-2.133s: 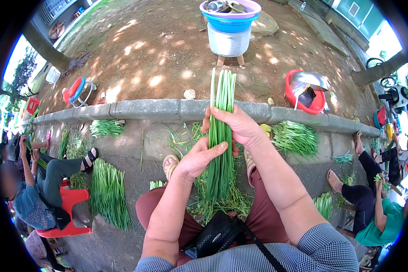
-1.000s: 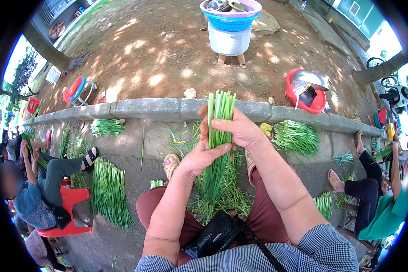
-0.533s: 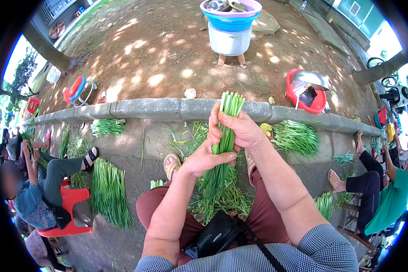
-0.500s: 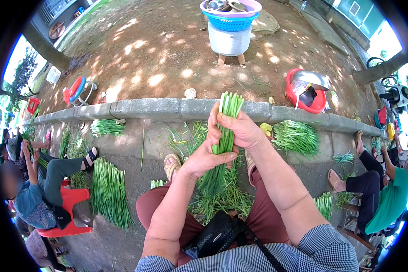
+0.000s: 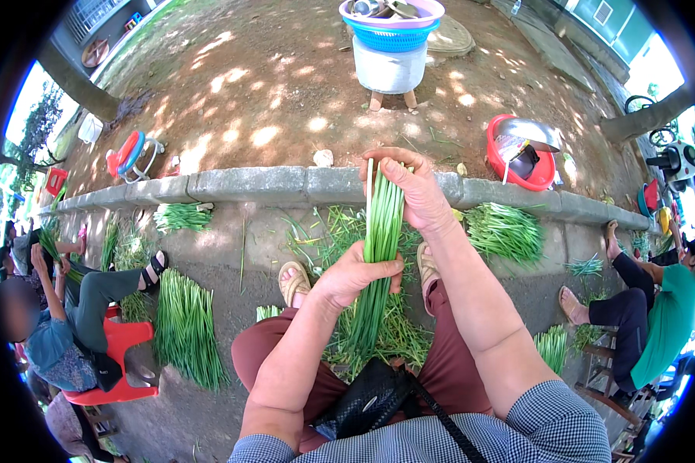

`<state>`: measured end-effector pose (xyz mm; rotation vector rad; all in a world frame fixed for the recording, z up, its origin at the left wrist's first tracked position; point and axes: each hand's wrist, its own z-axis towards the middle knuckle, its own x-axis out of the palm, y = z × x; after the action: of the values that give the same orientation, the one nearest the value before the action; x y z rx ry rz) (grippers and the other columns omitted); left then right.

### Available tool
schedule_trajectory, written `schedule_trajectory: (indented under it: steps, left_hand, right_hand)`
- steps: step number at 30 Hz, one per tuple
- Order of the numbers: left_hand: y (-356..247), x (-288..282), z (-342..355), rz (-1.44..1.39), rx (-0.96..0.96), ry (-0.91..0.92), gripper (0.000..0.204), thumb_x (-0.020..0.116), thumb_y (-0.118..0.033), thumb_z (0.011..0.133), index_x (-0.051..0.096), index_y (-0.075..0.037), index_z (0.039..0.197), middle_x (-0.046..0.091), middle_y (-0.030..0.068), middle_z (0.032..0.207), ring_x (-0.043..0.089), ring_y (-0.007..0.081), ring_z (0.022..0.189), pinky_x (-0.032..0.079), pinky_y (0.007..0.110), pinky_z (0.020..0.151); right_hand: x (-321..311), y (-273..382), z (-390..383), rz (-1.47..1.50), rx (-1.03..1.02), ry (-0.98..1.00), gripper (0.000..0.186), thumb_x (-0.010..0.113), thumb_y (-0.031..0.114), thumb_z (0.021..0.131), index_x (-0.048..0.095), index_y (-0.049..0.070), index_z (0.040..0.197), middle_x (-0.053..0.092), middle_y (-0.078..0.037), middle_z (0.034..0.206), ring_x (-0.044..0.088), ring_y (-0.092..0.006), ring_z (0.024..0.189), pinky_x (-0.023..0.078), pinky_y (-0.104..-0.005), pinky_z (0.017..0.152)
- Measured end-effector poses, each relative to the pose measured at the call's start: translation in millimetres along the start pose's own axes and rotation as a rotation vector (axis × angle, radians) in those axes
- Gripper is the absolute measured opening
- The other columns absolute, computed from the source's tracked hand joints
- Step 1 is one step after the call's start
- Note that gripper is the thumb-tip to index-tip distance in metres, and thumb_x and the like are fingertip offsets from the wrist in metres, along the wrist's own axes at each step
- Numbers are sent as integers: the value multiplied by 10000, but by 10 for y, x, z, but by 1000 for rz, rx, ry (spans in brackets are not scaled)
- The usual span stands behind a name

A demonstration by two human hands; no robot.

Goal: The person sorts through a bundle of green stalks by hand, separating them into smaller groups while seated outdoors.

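A bunch of long green garlic chives (image 5: 384, 220) stands nearly upright in front of me, pale stem ends at the top and dark leaves hanging down between my knees. My left hand (image 5: 355, 274) is closed around its middle, thumb across the front. Around the upper stem ends is my right hand (image 5: 415, 191), its thumb pressing from the front and its fingers partly hidden behind the bunch. One pale stem sticks out at the bunch's left side. Beneath my hands, loose green scraps (image 5: 401, 339) cover the ground between my sandalled feet.
A big chive pile (image 5: 184, 328) lies at left, another (image 5: 504, 234) at right by the stone kerb (image 5: 270, 185). Beyond it stand a red basin (image 5: 537, 171) and stacked tubs (image 5: 394, 38). People sit on both sides, one on a red chair (image 5: 123, 339). A black bag (image 5: 367, 401) rests on my lap.
My right hand has moved up along the bunch to its stem ends. The left hand stays around the middle, while the leaves hang a little lower and straighter.
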<state>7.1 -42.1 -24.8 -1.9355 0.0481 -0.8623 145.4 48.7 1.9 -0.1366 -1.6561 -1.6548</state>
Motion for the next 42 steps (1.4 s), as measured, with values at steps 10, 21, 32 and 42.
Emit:
schedule_trajectory:
  steps: [10, 21, 32, 42]
  left_hand:
    - [13, 0, -22, -47, -15, 9, 150, 656, -99, 800, 565, -16, 884, 582, 72, 675, 588, 176, 613, 468, 284, 567]
    - [-152, -180, -23, -96, 179, -203, 142, 647, -102, 815, 586, -7, 901, 570, 61, 683, 564, 161, 566, 479, 280, 514]
    - [-163, -248, 42, -72, 354, -353, 97, 631, -122, 843, 575, -55, 885, 559, 33, 666, 543, 136, 533, 450, 250, 474]
    - [-237, -165, 26, -73, 354, -497, 140, 614, -171, 869, 602, -45, 928, 588, 32, 686, 541, 107, 555, 430, 228, 467]
  right_hand:
    - [-76, -77, 29, -92, -23, -22, 194, 627, 177, 857, 623, 40, 994, 644, -75, 869, 596, -102, 699, 502, -234, 584]
    - [4, -53, 73, -295, 35, -101, 378, 542, 384, 897, 598, 35, 1031, 626, -38, 874, 575, -101, 800, 461, -272, 713]
    - [207, -200, -57, -402, 192, 20, 228, 593, 125, 866, 585, -51, 1010, 634, -74, 856, 598, -110, 680, 510, -259, 545]
    - [233, -271, -42, -256, 113, -74, 228, 547, 148, 897, 598, -42, 1012, 620, -64, 772, 572, -109, 568, 470, -242, 425]
